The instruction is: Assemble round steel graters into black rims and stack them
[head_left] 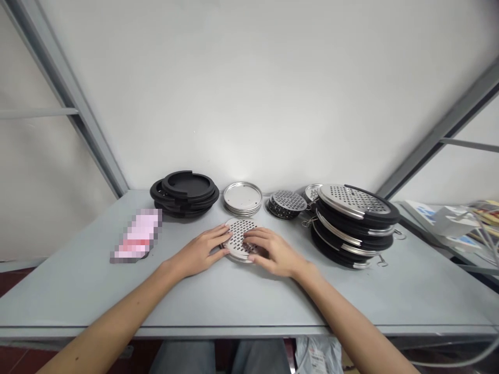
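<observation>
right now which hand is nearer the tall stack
Right. The right hand is left of the tall stack, with a gap between; the left hand is farther, at the left edge of the perforated disc.

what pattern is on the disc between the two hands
Rows of small dark slots across the silvery disc, seen best in the head view.

I see smooth, satin-bright metal on the disc [238,235]. The far plates [244,196] look like smooth silvery metal too. I read the black pieces [191,186] at left as matt plastic or rubber; I can't tell which. The stack [353,226] at right joins dull black to shiny metal. The table [97,291] looks smooth, low-sheen; the near bag [317,356], crinkled glossy plastic.
</observation>
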Demonstrator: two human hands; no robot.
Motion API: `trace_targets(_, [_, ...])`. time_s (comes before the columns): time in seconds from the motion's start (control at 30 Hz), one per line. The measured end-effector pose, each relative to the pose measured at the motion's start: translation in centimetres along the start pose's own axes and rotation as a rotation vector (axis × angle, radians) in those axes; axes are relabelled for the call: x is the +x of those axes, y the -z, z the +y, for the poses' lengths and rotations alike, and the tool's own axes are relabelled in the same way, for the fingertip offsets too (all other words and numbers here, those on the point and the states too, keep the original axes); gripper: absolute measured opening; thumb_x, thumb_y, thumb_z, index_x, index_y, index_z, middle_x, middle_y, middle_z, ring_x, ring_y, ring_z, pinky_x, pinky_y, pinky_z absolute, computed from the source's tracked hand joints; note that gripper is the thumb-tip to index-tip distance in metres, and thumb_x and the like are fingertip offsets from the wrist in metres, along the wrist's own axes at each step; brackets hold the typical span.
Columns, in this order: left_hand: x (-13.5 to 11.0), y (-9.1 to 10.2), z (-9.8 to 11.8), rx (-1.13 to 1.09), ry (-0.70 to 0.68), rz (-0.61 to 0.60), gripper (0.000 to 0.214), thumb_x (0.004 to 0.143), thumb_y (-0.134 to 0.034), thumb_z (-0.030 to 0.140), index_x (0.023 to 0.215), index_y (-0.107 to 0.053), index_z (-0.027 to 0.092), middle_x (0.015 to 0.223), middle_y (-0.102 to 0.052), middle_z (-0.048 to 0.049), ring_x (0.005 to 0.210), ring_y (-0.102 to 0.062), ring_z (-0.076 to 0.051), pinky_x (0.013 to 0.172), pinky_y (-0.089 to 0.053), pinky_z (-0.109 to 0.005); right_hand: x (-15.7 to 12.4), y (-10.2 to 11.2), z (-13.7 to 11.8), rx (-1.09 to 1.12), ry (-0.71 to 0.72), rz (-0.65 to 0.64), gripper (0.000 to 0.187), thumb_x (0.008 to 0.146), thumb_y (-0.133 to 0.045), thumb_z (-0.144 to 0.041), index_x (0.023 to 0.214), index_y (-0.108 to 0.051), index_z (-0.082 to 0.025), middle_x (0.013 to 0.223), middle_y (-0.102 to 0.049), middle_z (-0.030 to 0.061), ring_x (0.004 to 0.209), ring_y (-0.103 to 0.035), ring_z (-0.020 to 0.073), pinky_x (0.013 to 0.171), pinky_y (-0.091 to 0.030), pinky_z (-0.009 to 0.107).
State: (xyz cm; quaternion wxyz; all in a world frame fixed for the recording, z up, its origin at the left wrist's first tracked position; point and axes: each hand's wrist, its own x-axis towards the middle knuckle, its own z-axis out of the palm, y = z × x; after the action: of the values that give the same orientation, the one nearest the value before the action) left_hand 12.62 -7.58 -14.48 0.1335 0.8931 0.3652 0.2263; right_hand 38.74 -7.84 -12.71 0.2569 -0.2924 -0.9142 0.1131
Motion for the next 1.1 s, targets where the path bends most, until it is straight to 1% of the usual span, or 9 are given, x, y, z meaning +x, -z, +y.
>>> trace_targets(0.1, [0.3,-0.1,0.7,-0.007,-0.076,0.005,0.048,0.095,-0.051,0.032,0.141,-0.044,0.026,0.147,-0.044,-0.0084,0.137,-0.038,-0.024,0.112,-0.035,-0.046,0.3,-0.6,0.4,-0.010,-0.059,0.091,0.037,0.095,-0.048,-0.034,0.126,-0.058,-0.017,0.129,-0.061,0.0131,0.122,-0.053,0.0251,0.104,-0.042,0.045])
trace_targets(0.2, [0.3,0.3,1.0,0.023,-0.147,0.063,0.042,0.093,-0.054,0.028,0.135,-0.052,0.024,0.138,-0.054,-0.0097,0.130,-0.048,-0.025,0.108,-0.041,-0.045,0.4,-0.6,1.0,-0.030,-0.088,0.089,0.037,0.094,-0.048,-0.032,0.127,-0.058,-0.017,0.128,-0.062,0.0124,0.123,-0.053,0.0251,0.105,-0.042,0.043])
trace_targets(0.33, [-0.1,1.5,0.7,0.088,-0.151,0.409,0.026,0.092,-0.053,0.020,0.115,-0.064,0.021,0.114,-0.067,-0.0090,0.106,-0.062,-0.022,0.094,-0.051,-0.039,0.1,0.4,1.6,-0.112,-0.234,0.090,0.029,0.095,-0.047,-0.036,0.097,-0.072,-0.022,0.108,-0.072,0.0071,0.107,-0.064,0.0231,0.089,-0.049,0.034])
trace_targets(0.43, [-0.2,2.7,0.6,0.154,-0.139,0.696,0.022,0.089,-0.054,0.016,0.107,-0.065,0.022,0.103,-0.068,-0.0067,0.098,-0.064,-0.021,0.090,-0.052,-0.037,-0.3,1.4,2.2,-0.244,-0.396,0.140,0.039,0.096,-0.043,-0.038,0.072,-0.071,-0.022,0.088,-0.075,0.0067,0.083,-0.069,0.0215,0.068,-0.046,0.028])
trace_targets(0.53, [0.3,4.9,0.4,0.277,-0.105,0.777,0.024,0.088,-0.056,0.019,0.111,-0.064,0.022,0.110,-0.066,-0.0071,0.105,-0.062,-0.023,0.096,-0.048,-0.040,-0.7,2.0,2.7,-0.319,-0.480,0.150,0.041,0.095,-0.043,-0.040,0.069,-0.070,-0.022,0.070,-0.072,0.0058,0.067,-0.067,0.0203,0.057,-0.038,0.027])
trace_targets(0.67, [1.2,9.7,-2.4,0.431,0.039,0.632,0.036,0.090,-0.054,0.040,0.120,-0.061,0.021,0.125,-0.061,-0.0093,0.121,-0.053,-0.029,0.106,-0.039,-0.046,-1.0,2.3,3.3,-0.308,-0.450,0.130,0.031,0.094,-0.047,-0.037,0.082,-0.071,-0.023,0.078,-0.073,0.0046,0.074,-0.067,0.0202,0.060,-0.038,0.027])
trace_targets(0.83, [1.4,15.4,-8.2,0.478,0.087,0.059,0.068,0.082,-0.046,0.072,0.116,-0.065,0.016,0.112,-0.069,-0.0033,0.098,-0.064,-0.021,0.090,-0.050,-0.041,-1.0,2.0,3.7,-0.258,-0.390,0.155,0.024,0.093,-0.050,-0.033,0.085,-0.069,-0.020,0.087,-0.072,0.0063,0.083,-0.065,0.0198,0.071,-0.043,0.028])
trace_targets(0.9, [1.4,17.0,-9.2,0.479,0.098,-0.015,0.069,0.083,-0.038,0.072,0.115,-0.066,0.018,0.106,-0.069,0.0019,0.092,-0.065,-0.016,0.089,-0.050,-0.039,-1.0,1.9,3.8,-0.226,-0.379,0.163,0.023,0.092,-0.050,-0.032,0.084,-0.068,-0.019,0.086,-0.071,0.0066,0.084,-0.064,0.0195,0.074,-0.044,0.028])
trace_targets(1.1, [1.6,19.7,-8.4,0.475,0.138,-0.011,0.077,0.077,-0.031,0.077,0.105,-0.070,0.017,0.097,-0.066,0.0044,0.083,-0.063,-0.010,0.092,-0.047,-0.045,-1.0,1.9,4.0,-0.158,-0.369,0.167,0.020,0.092,-0.051,-0.030,0.084,-0.065,-0.019,0.086,-0.068,0.0066,0.085,-0.062,0.0191,0.078,-0.045,0.030])
